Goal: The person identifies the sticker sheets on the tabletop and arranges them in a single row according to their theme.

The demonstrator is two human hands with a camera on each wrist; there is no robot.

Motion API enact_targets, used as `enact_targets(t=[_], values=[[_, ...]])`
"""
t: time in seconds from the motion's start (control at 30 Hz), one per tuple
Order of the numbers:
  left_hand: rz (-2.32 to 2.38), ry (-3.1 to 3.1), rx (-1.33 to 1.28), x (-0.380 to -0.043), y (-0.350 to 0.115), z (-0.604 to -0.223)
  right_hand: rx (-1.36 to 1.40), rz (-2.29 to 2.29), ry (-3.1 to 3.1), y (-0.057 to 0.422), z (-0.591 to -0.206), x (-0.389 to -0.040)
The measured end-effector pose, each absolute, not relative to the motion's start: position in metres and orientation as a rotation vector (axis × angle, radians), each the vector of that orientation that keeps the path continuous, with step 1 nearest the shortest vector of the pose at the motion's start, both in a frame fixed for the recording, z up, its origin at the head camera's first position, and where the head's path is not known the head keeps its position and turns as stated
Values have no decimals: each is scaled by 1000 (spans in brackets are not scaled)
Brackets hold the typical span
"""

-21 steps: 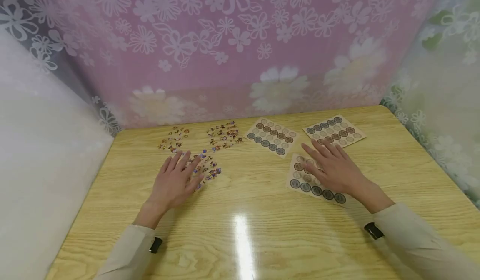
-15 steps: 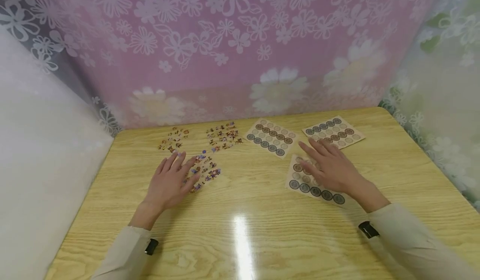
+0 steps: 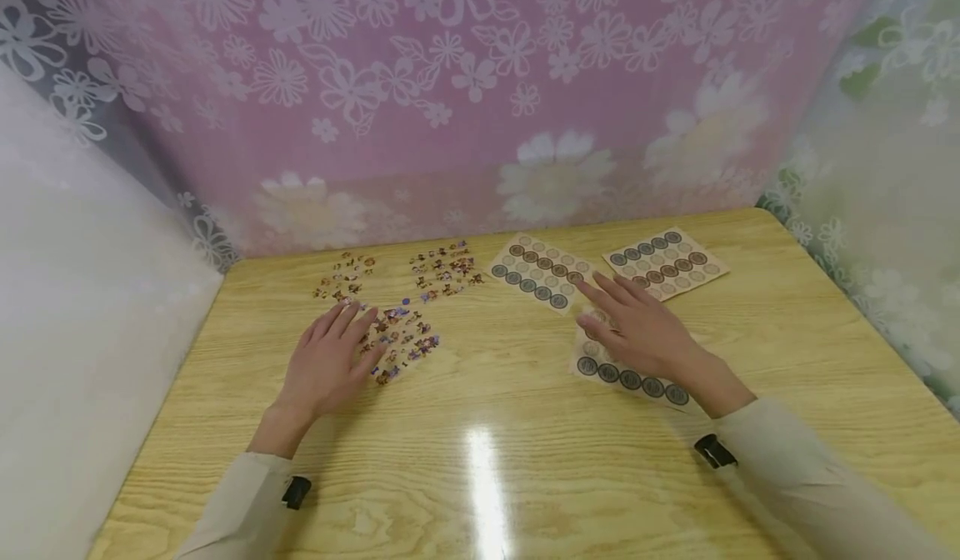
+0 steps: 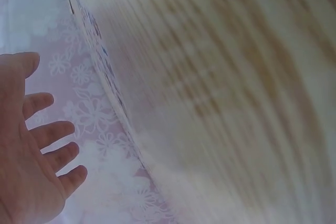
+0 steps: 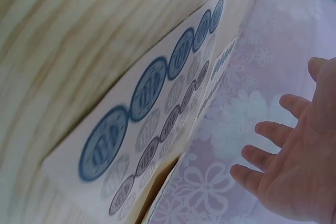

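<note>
My left hand [image 3: 322, 368] has its fingers spread beside the nearest cluster of small colourful figure stickers [image 3: 411, 339] and overlaps its left edge. In the left wrist view the same hand [image 4: 37, 153] holds nothing and appears raised off the table. My right hand [image 3: 645, 331], fingers also extended, is over a beige sheet of round seal stickers [image 3: 630, 379] and hides part of its upper rows. From the right wrist, that sheet [image 5: 167, 95] lies flat on the table, apart from the hand [image 5: 302, 166].
Two more seal sheets lie behind, one in the middle [image 3: 542, 271] and one at right [image 3: 666, 262]. Two further figure sticker groups sit at the back left [image 3: 348, 275] and back centre [image 3: 447, 268]. A pink floral curtain [image 3: 450, 127] hangs behind the wooden table [image 3: 390, 477].
Both hands have drifted left, the right one also slightly away from me. More of the near figure stickers shows beside the left hand. The sheets have stayed in place.
</note>
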State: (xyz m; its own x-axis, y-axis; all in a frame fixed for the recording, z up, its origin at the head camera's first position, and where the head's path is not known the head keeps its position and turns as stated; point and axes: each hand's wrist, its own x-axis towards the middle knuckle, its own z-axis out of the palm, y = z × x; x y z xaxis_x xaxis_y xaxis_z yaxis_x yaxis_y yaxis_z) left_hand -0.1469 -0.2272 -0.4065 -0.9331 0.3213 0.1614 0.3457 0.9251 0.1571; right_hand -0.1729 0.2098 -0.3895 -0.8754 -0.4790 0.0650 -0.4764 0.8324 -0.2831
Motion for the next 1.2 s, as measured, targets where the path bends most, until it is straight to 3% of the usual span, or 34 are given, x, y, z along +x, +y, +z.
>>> enact_targets(t=[0.47, 1.2], values=[[-415, -2854, -477, -150, -240, -411, -783, -618, 2931, 175, -391, -183], [-705, -2981, -209, -152, -254, -412, -823, -1003, 2719, 117, -400, -206]])
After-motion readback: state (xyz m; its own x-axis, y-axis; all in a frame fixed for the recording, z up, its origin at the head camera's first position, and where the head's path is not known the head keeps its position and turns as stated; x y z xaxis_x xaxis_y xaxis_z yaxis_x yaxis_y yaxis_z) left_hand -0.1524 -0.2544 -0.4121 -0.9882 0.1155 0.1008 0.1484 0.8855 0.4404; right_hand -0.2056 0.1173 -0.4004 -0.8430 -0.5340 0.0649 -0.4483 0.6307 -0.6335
